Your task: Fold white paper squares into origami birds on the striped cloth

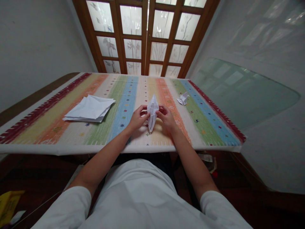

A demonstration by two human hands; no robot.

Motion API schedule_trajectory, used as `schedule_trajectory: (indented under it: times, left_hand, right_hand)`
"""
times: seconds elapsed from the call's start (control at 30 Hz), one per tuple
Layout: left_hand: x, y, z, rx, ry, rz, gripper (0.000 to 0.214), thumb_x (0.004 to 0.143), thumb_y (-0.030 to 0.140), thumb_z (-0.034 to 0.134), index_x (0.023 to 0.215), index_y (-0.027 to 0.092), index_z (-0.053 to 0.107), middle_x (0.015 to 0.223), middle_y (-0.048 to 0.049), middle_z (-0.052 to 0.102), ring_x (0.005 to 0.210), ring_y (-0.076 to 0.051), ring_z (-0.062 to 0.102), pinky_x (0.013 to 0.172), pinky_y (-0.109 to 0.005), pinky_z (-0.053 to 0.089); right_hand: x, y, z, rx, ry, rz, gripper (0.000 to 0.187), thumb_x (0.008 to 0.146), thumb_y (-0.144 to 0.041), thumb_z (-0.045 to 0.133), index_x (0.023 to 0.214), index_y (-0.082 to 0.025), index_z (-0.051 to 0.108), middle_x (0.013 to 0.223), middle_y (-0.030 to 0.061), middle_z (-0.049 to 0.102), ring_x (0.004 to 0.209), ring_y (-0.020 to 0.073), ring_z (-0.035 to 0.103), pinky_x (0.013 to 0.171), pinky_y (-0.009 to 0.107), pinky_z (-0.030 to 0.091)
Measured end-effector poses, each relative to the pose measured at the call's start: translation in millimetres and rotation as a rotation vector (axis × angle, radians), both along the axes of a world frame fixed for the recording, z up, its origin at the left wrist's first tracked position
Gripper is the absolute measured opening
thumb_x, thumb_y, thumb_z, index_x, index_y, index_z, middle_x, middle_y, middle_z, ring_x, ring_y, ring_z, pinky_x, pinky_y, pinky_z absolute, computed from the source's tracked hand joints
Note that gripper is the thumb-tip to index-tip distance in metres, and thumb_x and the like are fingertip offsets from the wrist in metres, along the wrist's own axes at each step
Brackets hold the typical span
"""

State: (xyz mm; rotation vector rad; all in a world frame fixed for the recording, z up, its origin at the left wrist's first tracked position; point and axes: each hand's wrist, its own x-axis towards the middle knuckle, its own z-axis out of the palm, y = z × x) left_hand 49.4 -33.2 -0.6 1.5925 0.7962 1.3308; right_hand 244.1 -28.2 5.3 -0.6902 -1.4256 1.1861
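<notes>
While both hands pinch it upright, the folded white paper (152, 113) looks light and soft, near the middle of the striped cloth (215, 127)
The left hand (137, 118) and right hand (166, 119) close narrowly on its sides, fingertips against the paper; thin and easily creased, it seems best held by its folded edges, without squeezing. A loose stack of white paper (88, 108) lies left, a small folded paper piece (183, 99) right and farther off
</notes>
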Motion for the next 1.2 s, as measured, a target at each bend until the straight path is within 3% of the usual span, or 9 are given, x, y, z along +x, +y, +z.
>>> schedule_trajectory:
  times: [0.17,0.3,0.37,0.47,0.63,0.9,1.03,1.2]
  left_hand:
    - [0.9,-1.9,0.4,-0.041,-0.032,0.03,0.039,0.088,0.047,0.083,0.105,0.024,0.057,0.113,-0.0035,0.066,0.089,-0.014,0.07,0.072,-0.026,0.063]
    - [0.2,-4.1,4.7,-0.036,0.018,-0.013,0.04,0.095,0.059,0.072,0.101,0.022,0.059,0.105,-0.0048,0.067,0.093,-0.018,0.071,0.072,-0.028,0.063]
    - [0.1,-5.2,6.5,-0.026,0.068,-0.015,0.043,0.091,0.06,0.076,0.1,0.021,0.06,0.104,-0.0059,0.069,0.094,-0.02,0.071,0.072,-0.028,0.062]
    - [0.9,-6.9,6.8,0.008,0.137,0.028,0.039,0.087,0.052,0.081,0.097,0.02,0.061,0.102,-0.0058,0.07,0.093,-0.02,0.071,0.074,-0.029,0.061]
    - [4.6,-8.8,3.7,0.039,0.184,0.072,0.02,0.092,0.038,0.069,0.091,0.019,0.061,0.092,-0.0031,0.067,0.08,-0.016,0.067,0.071,-0.028,0.059]
    - [3.9,-9.4,6.9,0.076,0.212,0.108,0.006,0.086,0.024,0.064,0.084,0.02,0.059,0.089,-0.0013,0.064,0.08,-0.015,0.061,0.072,-0.026,0.055]
    - [2.0,-5.8,7.4,0.072,0.203,0.109,0.005,0.083,0.024,0.062,0.081,0.021,0.058,0.082,0.0005,0.06,0.078,-0.016,0.057,0.075,-0.028,0.052]
    - [0.1,-1.9,6.3,-0.006,0.123,0.11,0.019,0.09,0.035,0.062,0.078,0.023,0.055,0.074,0.0014,0.057,0.073,-0.017,0.053,0.07,-0.029,0.047]
  right_hand:
    - [-0.5,2.4,-1.7,0.013,-0.041,-0.101,0.046,0.074,-0.06,0.092,0.099,-0.027,0.072,0.1,0.0032,0.076,0.093,0.0217,0.072,0.085,0.036,0.061]
    - [-1.4,0.2,-0.8,-0.02,-0.096,-0.105,0.042,0.074,-0.056,0.089,0.099,-0.027,0.071,0.098,0.0031,0.075,0.091,0.0224,0.071,0.08,0.036,0.06]
    - [-2.3,-1.7,-0.1,-0.017,-0.107,-0.101,0.04,0.075,-0.054,0.088,0.097,-0.026,0.07,0.097,0.0025,0.074,0.091,0.0218,0.071,0.081,0.035,0.06]
    - [-3.6,-3.6,-0.7,-0.031,-0.104,-0.092,0.035,0.076,-0.048,0.085,0.095,-0.026,0.066,0.094,0.0005,0.072,0.087,0.02,0.07,0.078,0.033,0.058]
    - [-4.6,-3.0,-3.7,-0.004,-0.107,-0.092,0.023,0.074,-0.034,0.076,0.09,-0.026,0.063,0.085,-0.0027,0.065,0.078,0.0183,0.065,0.069,0.029,0.054]
    - [-2.4,-3.8,3.2,0.084,-0.194,-0.044,0.016,0.076,-0.032,0.068,0.091,-0.026,0.069,0.093,0.0025,0.073,0.096,0.0252,0.069,0.091,0.038,0.057]
    - [-2.6,-1.3,1.9,0.128,-0.19,-0.01,0.02,0.074,-0.031,0.068,0.093,-0.026,0.068,0.095,0.0033,0.074,0.098,0.0258,0.071,0.093,0.04,0.057]
    - [-4.8,-1.9,-5.0,0.1,-0.229,-0.047,0.033,0.073,-0.03,0.067,0.106,-0.027,0.068,0.098,0.003,0.075,0.091,0.0239,0.071,0.077,0.034,0.059]
